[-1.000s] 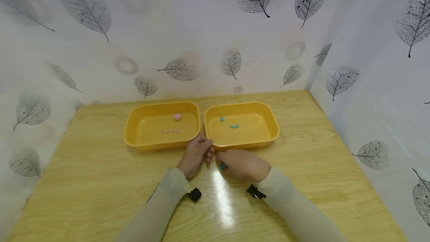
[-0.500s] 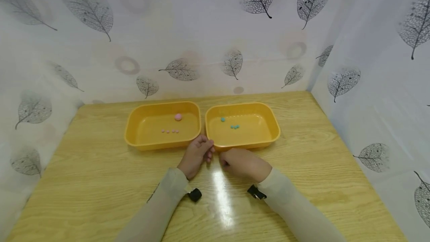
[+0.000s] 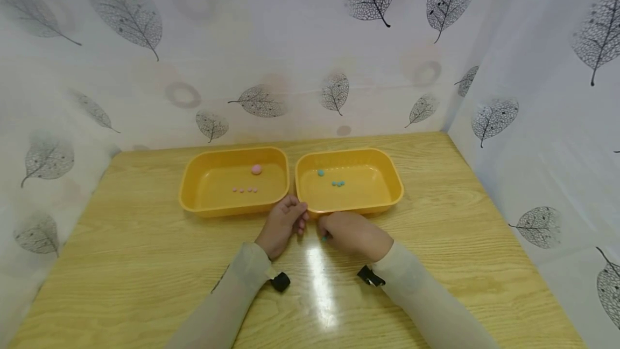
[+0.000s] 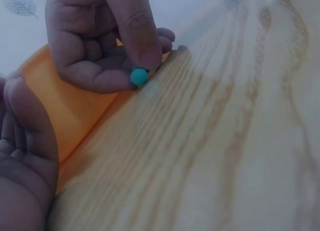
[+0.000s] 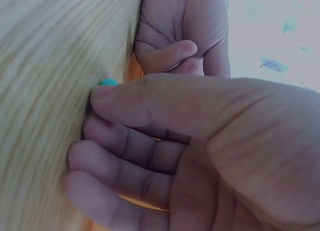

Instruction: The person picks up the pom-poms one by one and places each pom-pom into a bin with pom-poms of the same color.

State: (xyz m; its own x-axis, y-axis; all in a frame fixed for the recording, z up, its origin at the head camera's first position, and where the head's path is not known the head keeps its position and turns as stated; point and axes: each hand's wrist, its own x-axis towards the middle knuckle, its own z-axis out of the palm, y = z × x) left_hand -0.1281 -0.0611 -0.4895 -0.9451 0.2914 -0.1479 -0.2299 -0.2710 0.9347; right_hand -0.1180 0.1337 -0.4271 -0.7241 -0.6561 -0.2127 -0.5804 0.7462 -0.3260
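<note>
My right hand [image 3: 356,235] rests low over the table just in front of the right yellow tray [image 3: 397,196]. Between its thumb and index finger it pinches a small teal ball [image 4: 139,77], which peeks out beside the thumb in the right wrist view. Beside it, my left hand [image 3: 283,225] lies at the near corners where the two trays meet, its fingers loosely curled. Nothing shows in its grasp, though the other hand partly covers it in the right wrist view. Inside the right tray are a teal piece [image 3: 321,173] and several tiny teal balls [image 3: 338,183].
The left yellow tray [image 3: 194,203] holds a larger pink ball [image 3: 256,169] and several tiny pink balls [image 3: 241,190]. Both trays stand side by side on a wooden table [image 3: 121,263]. A leaf-patterned white curtain [image 3: 300,58] encloses the back and sides.
My right hand has shifted slightly to the right. The teal piece at its fingertips showed one second ago, was hidden half a second ago, and now shows slightly. My left hand stays put.
</note>
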